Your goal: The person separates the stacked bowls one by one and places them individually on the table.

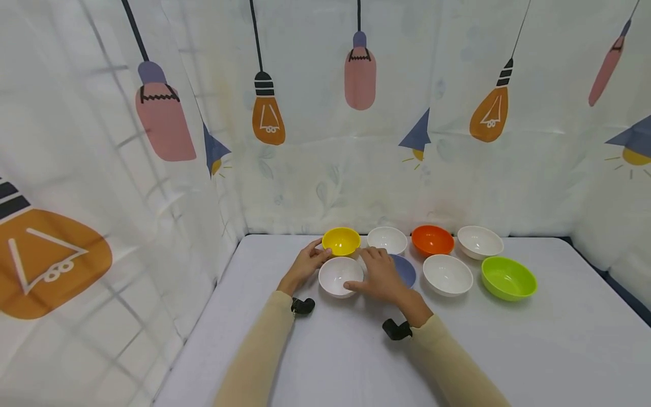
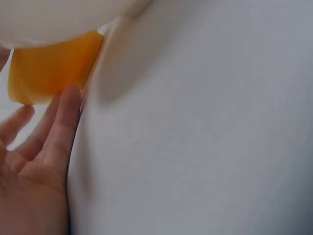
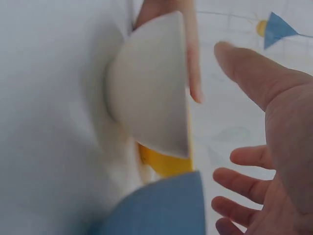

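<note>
My left hand point(image 1: 307, 263) is at the left side of a yellow bowl point(image 1: 341, 242). In the left wrist view its fairly straight fingers point(image 2: 67, 110) touch the side of that yellow bowl point(image 2: 51, 68). A white bowl point(image 1: 335, 277) stands just in front of the yellow one, nearer to me. Over the gap between this white bowl and a blue bowl point(image 1: 406, 271) hovers my right hand point(image 1: 382, 276), partly covering the blue one. The right wrist view has its thumb and fingers spread, apart from the white bowl point(image 3: 151, 85) and the blue bowl point(image 3: 164, 208).
Behind are a white bowl point(image 1: 387, 239), an orange-red bowl point(image 1: 432, 241) and another white bowl point(image 1: 480, 242). To the right stand a further white bowl point(image 1: 447, 275) and a lime-green bowl point(image 1: 509, 278). All rest on a white-covered table point(image 1: 346, 362) before a lamp-printed curtain point(image 1: 315, 186).
</note>
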`<act>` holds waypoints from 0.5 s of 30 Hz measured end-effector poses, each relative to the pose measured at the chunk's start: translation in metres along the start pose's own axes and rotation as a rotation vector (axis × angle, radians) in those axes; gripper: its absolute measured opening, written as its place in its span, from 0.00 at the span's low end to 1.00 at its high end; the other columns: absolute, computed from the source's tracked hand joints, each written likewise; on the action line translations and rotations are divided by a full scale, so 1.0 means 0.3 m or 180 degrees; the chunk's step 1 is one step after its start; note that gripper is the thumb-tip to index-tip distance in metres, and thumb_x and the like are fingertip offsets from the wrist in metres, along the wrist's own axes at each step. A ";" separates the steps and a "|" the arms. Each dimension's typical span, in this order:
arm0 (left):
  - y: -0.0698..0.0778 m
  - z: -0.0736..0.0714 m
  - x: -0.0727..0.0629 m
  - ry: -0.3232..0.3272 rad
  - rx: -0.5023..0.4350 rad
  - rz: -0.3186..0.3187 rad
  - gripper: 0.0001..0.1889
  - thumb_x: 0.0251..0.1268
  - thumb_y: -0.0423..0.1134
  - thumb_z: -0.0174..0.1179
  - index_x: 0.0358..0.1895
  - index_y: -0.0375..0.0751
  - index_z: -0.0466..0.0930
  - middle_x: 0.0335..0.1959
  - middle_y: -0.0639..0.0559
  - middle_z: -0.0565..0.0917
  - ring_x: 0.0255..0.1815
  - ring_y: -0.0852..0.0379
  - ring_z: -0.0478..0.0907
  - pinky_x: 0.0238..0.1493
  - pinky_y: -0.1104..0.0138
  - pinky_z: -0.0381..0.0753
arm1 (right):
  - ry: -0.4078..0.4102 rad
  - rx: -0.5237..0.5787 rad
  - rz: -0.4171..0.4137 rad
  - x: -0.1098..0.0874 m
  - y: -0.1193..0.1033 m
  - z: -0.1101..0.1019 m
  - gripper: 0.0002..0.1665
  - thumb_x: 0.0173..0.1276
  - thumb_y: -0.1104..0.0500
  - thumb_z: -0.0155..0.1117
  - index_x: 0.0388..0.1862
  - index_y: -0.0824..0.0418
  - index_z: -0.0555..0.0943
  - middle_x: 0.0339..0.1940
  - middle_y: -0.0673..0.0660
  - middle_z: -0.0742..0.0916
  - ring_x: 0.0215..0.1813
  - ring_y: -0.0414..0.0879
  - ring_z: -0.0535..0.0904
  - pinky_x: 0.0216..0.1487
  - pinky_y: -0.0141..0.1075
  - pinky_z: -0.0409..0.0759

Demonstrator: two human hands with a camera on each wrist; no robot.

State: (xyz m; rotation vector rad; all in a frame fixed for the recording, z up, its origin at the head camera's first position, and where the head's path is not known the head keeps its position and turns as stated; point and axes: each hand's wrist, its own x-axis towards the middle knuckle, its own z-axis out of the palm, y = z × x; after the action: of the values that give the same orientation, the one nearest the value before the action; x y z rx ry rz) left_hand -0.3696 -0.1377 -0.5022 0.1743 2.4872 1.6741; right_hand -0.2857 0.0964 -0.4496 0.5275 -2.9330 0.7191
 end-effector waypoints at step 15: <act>0.071 -0.041 -0.063 0.0847 0.1179 0.0477 0.32 0.75 0.55 0.58 0.75 0.44 0.65 0.64 0.40 0.78 0.63 0.42 0.77 0.64 0.48 0.79 | 0.0932 0.1209 -0.0076 -0.082 0.140 -0.322 0.43 0.68 0.51 0.72 0.77 0.57 0.64 0.74 0.63 0.68 0.72 0.62 0.63 0.70 0.66 0.69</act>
State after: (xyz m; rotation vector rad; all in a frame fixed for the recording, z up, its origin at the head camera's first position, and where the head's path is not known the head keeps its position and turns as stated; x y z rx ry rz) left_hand -0.3526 -0.1442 -0.4767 0.1907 3.0405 1.3421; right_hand -0.2780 0.1836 -0.3861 0.4359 -2.5254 1.2442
